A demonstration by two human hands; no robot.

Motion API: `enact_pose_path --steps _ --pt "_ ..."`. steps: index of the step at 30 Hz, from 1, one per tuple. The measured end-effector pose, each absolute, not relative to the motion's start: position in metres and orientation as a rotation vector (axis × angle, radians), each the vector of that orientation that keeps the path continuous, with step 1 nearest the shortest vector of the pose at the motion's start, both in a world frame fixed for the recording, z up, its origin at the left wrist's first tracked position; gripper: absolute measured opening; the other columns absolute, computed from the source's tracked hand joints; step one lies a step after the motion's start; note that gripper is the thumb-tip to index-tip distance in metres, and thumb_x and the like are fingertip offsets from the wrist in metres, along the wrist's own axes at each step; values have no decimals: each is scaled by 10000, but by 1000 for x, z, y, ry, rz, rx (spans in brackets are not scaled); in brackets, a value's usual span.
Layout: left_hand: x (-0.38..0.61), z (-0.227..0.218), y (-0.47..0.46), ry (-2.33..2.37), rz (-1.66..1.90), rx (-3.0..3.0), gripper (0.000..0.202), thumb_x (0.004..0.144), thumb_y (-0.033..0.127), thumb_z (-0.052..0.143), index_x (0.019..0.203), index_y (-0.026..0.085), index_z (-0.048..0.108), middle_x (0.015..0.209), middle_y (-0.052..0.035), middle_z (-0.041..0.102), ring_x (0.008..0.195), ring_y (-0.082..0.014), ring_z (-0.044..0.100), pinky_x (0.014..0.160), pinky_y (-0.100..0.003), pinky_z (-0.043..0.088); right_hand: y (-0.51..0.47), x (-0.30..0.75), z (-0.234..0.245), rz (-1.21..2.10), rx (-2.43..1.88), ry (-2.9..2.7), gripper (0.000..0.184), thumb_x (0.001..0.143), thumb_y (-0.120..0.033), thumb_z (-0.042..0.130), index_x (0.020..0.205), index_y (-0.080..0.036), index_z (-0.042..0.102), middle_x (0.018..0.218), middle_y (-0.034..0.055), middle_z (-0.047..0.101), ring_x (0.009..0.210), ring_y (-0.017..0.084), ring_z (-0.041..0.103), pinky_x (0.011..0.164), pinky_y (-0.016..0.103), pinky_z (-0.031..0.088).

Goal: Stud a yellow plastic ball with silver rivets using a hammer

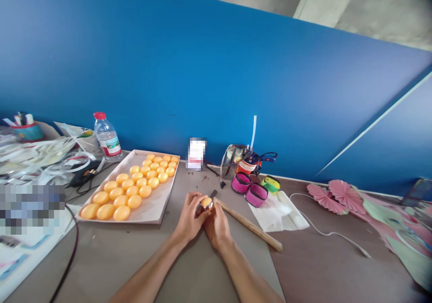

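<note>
Close together above the table, my left hand [189,216] and my right hand [218,227] are both closed around a small round thing with an orange top and a shiny metallic rim [207,204]. It looks like an orange ball set in a metal ring or cup, but fingers cover most of it. A short dark strip [213,193] sticks up just behind it; whether the two are joined I cannot tell. To the left, a shallow white tray [153,213] bears rows of orange balls [127,184]. Beside my right hand lies a wooden stick [253,226].
A water bottle [107,136] stands behind the tray, near a heap of white strips [40,159]. Behind the stick are magenta wristbands [256,195], a glass jar [231,161] and white sheets [280,215]. A white cable [329,234] and pink paper fans [346,195] lie right.
</note>
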State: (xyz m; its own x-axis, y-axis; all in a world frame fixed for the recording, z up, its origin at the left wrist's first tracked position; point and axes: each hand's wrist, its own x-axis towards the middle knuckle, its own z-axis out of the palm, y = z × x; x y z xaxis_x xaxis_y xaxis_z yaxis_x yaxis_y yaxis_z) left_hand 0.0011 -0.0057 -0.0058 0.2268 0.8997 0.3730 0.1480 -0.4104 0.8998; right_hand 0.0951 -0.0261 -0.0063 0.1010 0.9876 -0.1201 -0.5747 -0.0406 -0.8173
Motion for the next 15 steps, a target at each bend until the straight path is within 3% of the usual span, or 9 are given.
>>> enact_pose_path --steps 4,7,11,15 --pt "1 -6 -5 929 1245 1703 329 699 205 588 1027 218 595 1099 -94 490 1032 -230 480 868 -367 426 -30 95 0 1457 -850 -658 449 749 -600 418 814 -192 595 728 41 636 746 213 605 652 338 478" --pt "2 -6 -6 895 1211 1746 352 702 183 583 1052 216 575 1090 -90 515 1033 -223 485 920 -379 389 -31 96 0 1498 -862 -640 412 734 -579 469 738 -186 595 657 42 623 724 217 608 645 338 482" --pt "4 -5 -9 856 1163 1760 445 688 163 591 1127 208 535 1113 -95 538 1048 -226 492 946 -377 368 -29 99 -1 1532 -914 -605 517 726 -657 416 636 -175 579 599 65 609 713 230 611 631 337 483" --pt "5 -7 -9 900 1128 1726 427 727 177 548 1151 202 517 1123 -89 562 1034 -209 519 921 -356 397 -28 100 1 1608 -776 -477 449 729 -598 497 737 -163 606 639 47 629 722 214 612 665 324 479"
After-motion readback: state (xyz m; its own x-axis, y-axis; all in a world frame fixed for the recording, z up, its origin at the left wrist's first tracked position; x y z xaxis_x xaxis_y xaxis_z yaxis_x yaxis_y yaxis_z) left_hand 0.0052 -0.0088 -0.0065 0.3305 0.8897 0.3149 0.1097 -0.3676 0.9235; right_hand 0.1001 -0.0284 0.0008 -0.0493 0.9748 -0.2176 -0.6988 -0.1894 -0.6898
